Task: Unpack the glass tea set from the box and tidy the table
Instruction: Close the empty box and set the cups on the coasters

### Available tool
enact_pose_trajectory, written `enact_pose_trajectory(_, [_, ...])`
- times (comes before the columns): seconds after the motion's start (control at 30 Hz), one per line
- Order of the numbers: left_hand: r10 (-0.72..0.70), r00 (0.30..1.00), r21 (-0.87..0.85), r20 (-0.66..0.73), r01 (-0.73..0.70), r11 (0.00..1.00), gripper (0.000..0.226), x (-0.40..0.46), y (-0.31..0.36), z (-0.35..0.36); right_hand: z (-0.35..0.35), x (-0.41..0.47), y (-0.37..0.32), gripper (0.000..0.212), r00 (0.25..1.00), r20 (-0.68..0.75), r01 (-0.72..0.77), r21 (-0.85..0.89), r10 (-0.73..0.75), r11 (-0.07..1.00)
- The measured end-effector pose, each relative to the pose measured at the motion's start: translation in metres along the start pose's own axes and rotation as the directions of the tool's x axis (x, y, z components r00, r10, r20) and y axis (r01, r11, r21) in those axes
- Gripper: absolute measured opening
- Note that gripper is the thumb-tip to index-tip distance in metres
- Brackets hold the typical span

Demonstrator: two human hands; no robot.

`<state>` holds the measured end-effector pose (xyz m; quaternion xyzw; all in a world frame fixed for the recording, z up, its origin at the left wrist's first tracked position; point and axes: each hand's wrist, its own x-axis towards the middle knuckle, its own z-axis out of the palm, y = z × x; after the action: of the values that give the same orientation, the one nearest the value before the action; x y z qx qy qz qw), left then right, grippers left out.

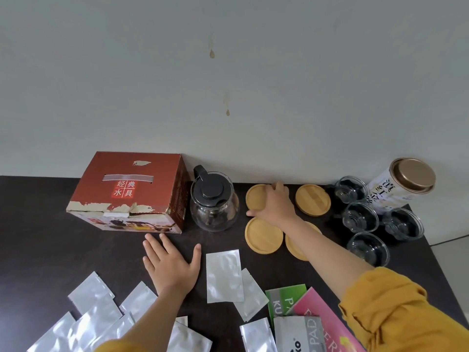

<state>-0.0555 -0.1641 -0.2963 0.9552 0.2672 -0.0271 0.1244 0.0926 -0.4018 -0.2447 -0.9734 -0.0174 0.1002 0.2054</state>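
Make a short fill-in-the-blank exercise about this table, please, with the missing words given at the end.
1. The right hand rests on a round ____ coaster.
2. The glass teapot stands between the coasters and the red ____.
3. The number of glass cups near the tea tin is ____.
4. The left hand lies flat on the ____ table.

Missing words: wooden; box; four; dark

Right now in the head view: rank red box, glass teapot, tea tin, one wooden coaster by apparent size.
1. red box, clearly largest.
2. glass teapot and tea tin: look alike in size; the tin lies tilted at the warped frame edge, so no ranking.
3. wooden coaster, smallest.
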Motion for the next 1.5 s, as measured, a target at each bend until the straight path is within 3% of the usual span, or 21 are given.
enact_pose_trajectory(0.23, [-0.003, 1.0, 0.003, -0.001, 0.003, 1.0, 0.105, 0.0, 0.0, -0.001, -0.002, -0.007, 0.003, 0.085, 0.998, -0.045, 0.037, 0.016, -0.036, 0.999])
enact_pose_trajectory(0.37, [0.002, 1.0, 0.001, -0.009, -0.002, 1.0, 0.103, 0.001, -0.001, 0.0, -0.018, -0.018, 0.022, 0.061, 0.974, -0.201, 0.093, -0.058, -0.103, 0.994])
enact_pose_trajectory(0.43, [0.005, 1.0, 0.004, -0.007, -0.005, 1.0, 0.103, 0.0, -0.001, 0.0, -0.037, -0.024, 0.038, 0.052, 0.957, -0.279, 0.043, -0.14, -0.081, 0.989])
enact_pose_trajectory(0.53, [0.01, 1.0, -0.012, -0.013, -0.01, 1.0, 0.105, 0.0, -0.002, 0.001, -0.07, -0.028, 0.065, 0.048, 0.927, -0.366, -0.159, -0.174, 0.086, 0.972])
enact_pose_trajectory(0.63, [0.01, 1.0, -0.011, -0.013, -0.01, 1.0, 0.104, 0.001, -0.001, 0.001, -0.096, -0.024, 0.091, 0.058, 0.905, -0.29, -0.376, -0.195, 0.313, 0.906])
enact_pose_trajectory(0.7, [0.009, 1.0, -0.011, -0.009, -0.009, 1.0, 0.103, -0.001, -0.001, 0.001, -0.105, -0.018, 0.104, 0.072, 0.893, -0.186, -0.444, -0.215, 0.41, 0.87])
enact_pose_trajectory(0.83, [0.009, 1.0, -0.007, -0.009, -0.009, 1.0, 0.103, -0.002, 0.0, 0.001, -0.111, -0.011, 0.114, 0.086, 0.884, -0.095, -0.467, -0.254, 0.458, 0.847])
enact_pose_trajectory(1.07, [0.005, 1.0, 0.004, -0.009, -0.005, 1.0, 0.102, 0.0, -0.001, 0.001, -0.115, -0.007, 0.117, 0.072, 0.853, -0.155, -0.521, -0.275, 0.498, 0.808])
enact_pose_trajectory(1.23, [0.005, 1.0, 0.006, -0.006, -0.005, 1.0, 0.102, 0.001, -0.001, 0.001, -0.116, -0.015, 0.106, 0.078, 0.858, -0.291, -0.494, -0.246, 0.422, 0.834])
enact_pose_trajectory(1.37, [0.005, 1.0, 0.012, -0.008, -0.005, 1.0, 0.103, 0.0, -0.001, 0.0, -0.101, -0.021, 0.081, 0.077, 0.871, -0.399, -0.36, -0.118, 0.288, 0.925])
enact_pose_trajectory(1.5, [0.002, 1.0, 0.008, -0.005, -0.002, 1.0, 0.102, 0.0, -0.001, 0.0, -0.076, -0.023, 0.048, 0.082, 0.931, -0.329, -0.15, 0.043, 0.156, 0.988])
